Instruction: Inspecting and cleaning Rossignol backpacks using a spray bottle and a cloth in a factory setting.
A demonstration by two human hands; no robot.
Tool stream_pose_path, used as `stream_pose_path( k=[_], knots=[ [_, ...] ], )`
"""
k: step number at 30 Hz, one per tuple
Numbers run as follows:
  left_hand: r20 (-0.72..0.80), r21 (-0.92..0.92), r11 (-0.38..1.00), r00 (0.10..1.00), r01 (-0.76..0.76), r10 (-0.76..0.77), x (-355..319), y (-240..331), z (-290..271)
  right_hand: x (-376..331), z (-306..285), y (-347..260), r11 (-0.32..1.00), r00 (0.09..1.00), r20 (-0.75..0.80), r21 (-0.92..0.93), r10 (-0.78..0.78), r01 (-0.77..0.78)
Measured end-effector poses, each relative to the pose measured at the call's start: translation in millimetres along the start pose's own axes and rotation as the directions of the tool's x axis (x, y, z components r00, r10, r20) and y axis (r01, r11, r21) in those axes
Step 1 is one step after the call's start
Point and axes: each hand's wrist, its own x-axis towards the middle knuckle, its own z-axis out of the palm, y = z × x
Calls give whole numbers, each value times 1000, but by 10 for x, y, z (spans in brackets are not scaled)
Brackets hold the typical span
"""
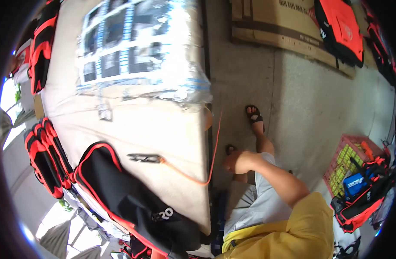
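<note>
My right hand [241,162] is over my lap beside the table's edge, smeared by motion. Its fingers look bent, but what they hold, if anything, cannot be made out. My left hand does not show. On the pale table [176,129] lies a black fabric piece [124,190] with red-orange edging and white lettering, reaching to the lower edge of the picture. Close to it are small dark thread snips [145,158], tied to an orange cord [198,182] that runs over the table's edge.
A bundle wrapped in clear plastic [133,47] stands at the table's far part. Black and red bags [45,157] line the left side. Flat cardboard boxes [275,26] lie on the floor with a red-black bag [340,30] on top. A crate [344,159] stands beside piled bags [366,194] at right.
</note>
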Motion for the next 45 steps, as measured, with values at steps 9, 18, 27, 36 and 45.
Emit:
stream_pose_path(
  k=[9, 18, 27, 36, 45],
  knots=[
    [-128, -121, 963, 958, 242, -257, -346, 518, -341, 695, -226, -45, 444, 779, -616, 733, 115, 515],
    [-144, -112, 918, 908, 381, -394, -379, 655, -661, 5, -709, -453, 758, 462, -626, 626, 628, -183],
    [-85, -391, 819, 869, 421, -487, -183, 859, -885, -1330, -1559, -2488, 994, -250, -968, 9, -19, -107],
    [3, -557, 752, 906, 352, -422, -195, 744, -900, 2235, -127, -4997, 318, 636, 133, -778, -760, 542],
    [22, -483, 527, 611, 699, -791, -937, 127, -737, 2618, 502, -5016, 242, 794, 167, -899, -584, 366]
  ],
)
